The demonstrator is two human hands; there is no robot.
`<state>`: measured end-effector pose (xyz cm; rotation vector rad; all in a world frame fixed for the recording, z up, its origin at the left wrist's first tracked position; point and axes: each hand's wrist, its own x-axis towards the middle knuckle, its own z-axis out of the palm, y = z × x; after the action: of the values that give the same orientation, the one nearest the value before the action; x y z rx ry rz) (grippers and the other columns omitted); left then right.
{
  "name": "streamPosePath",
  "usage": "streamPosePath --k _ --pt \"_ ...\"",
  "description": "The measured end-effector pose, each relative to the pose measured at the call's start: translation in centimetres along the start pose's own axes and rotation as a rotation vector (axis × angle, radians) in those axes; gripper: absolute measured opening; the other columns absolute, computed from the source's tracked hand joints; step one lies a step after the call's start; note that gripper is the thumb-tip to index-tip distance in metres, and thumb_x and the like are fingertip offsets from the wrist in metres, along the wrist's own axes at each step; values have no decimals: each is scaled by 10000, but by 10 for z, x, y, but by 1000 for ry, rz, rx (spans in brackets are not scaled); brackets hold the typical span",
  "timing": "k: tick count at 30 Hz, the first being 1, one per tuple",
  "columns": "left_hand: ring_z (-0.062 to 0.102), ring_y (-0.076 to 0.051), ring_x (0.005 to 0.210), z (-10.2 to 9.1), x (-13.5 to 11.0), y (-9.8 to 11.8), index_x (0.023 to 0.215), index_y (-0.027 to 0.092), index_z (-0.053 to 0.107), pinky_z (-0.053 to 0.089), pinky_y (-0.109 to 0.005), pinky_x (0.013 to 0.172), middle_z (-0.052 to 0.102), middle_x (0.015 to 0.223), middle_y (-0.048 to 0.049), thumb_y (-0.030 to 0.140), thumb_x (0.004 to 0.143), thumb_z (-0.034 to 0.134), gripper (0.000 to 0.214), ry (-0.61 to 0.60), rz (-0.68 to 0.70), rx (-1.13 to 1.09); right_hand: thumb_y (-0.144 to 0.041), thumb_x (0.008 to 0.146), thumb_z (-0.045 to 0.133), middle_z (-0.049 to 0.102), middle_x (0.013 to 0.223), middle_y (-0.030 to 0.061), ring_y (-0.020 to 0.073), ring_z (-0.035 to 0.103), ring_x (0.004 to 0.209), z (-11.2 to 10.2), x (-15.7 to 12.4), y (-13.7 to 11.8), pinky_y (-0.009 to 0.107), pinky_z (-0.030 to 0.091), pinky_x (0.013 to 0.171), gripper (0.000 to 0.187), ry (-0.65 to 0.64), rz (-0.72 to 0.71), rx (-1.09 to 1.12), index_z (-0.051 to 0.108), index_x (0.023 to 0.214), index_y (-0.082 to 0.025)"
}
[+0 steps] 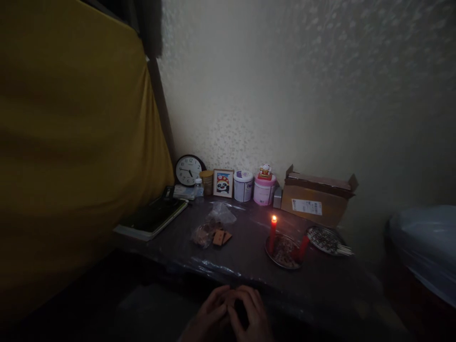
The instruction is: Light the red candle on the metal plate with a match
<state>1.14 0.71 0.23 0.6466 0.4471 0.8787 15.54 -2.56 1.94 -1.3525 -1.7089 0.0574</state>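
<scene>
Just off the front edge of the table, my left hand and my right hand meet at the fingertips. Their fingers are curled and pinched together around what may be a small brownish piece; the dim light hides what it is. Closest to them on the tabletop are flat orange-brown pieces and a clear plastic bag with similar-coloured pieces in it. To the right, a lit red candle stands upright on a round metal plate. A second, unlit red candle leans on the same plate.
Behind the plate sit a patterned dish with thin white sticks and an open cardboard box. Along the wall stand a clock, a framed panda picture and tubs. Books lie left, beside a yellow curtain.
</scene>
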Motion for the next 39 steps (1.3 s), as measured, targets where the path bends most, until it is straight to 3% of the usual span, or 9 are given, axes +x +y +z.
streamPosePath --k 4,11,17,23,39 --pt "526 -267 1138 0 1 -1 1032 242 630 333 -397 977 626 1144 -81 226 707 665 327 -15 24 -9 -253 794 575 653 946 44 213 624 885 2 -1 2 330 517 794 140 -10 -2 10 612 929 -264" --pt "493 -264 1179 -4 2 -3 1046 245 629 347 -381 982 592 1204 -70 203 703 667 347 -56 36 -50 -343 790 572 628 1037 66 234 598 961 14 -9 7 345 511 820 216 107 55 43 616 986 -264" --pt "521 -239 1144 -1 0 -3 1052 230 627 373 -345 950 596 1201 -77 188 711 655 344 -56 75 -49 -444 813 528 643 1060 61 221 609 978 16 -12 13 323 513 832 289 96 95 6 612 1009 -250" --pt "488 -254 1184 2 0 -1 1102 220 595 347 -376 987 564 1246 -94 180 755 599 349 -84 81 -32 -462 816 527 670 1019 53 210 632 936 19 -16 18 300 518 813 332 46 104 65 582 1058 -243" --pt "537 -247 1114 8 -5 5 1073 199 608 382 -359 942 614 1159 -99 193 735 623 339 -64 67 4 -404 804 551 662 1015 50 208 620 950 15 -13 12 303 506 826 278 2 119 79 586 1032 -249"
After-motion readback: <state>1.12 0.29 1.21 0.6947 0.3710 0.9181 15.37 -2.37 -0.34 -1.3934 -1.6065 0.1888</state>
